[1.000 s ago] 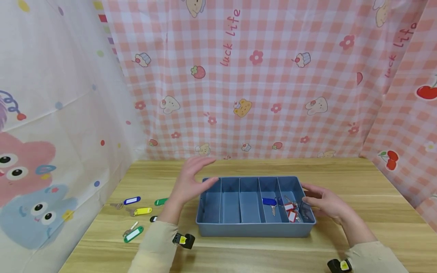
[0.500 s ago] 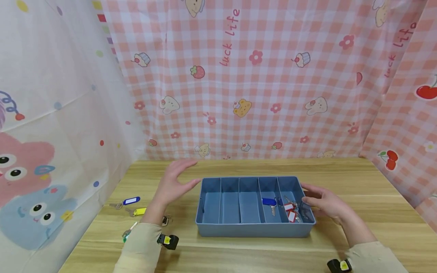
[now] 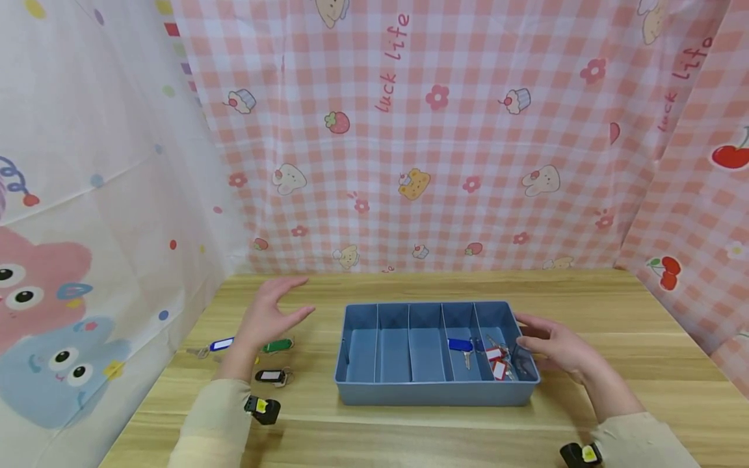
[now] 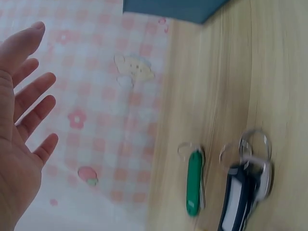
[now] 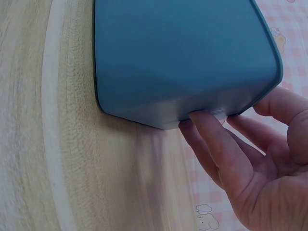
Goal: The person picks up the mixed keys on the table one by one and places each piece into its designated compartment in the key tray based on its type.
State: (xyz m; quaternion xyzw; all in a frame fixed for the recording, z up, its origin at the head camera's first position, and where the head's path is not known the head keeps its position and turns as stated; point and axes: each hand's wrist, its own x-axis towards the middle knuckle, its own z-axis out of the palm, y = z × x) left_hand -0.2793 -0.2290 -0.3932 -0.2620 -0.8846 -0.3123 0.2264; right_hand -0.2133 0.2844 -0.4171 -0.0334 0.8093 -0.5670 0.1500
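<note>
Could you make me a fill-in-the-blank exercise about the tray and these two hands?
The tray has ____ compartments.
Both key tags in its rightmost compartment are ____.
The right hand touches the ____.
The left hand, in midair, holds ____.

Missing words: five; red; tray; nothing.

Back wall: From where I stand, creased pink-and-white gingham fabric (image 3: 491,156) hangs behind the table (image 3: 445,435), printed with cupcakes (image 3: 517,101), strawberries (image 3: 337,122), flowers (image 3: 437,97) and "luck life" lettering (image 3: 393,62).
Left side: White fabric (image 3: 134,247) scattered with coloured dots (image 3: 164,315) bears wide-eyed cartoon figures (image 3: 29,396) in pink and blue.
Right side: Angled gingham panel (image 3: 699,221) displays red cherries (image 3: 729,156).
Tabletop: Pale wood grain runs crosswise, its far edge meeting the fabric.
Light: Soft and even, with faint shadows on the wood.
</note>
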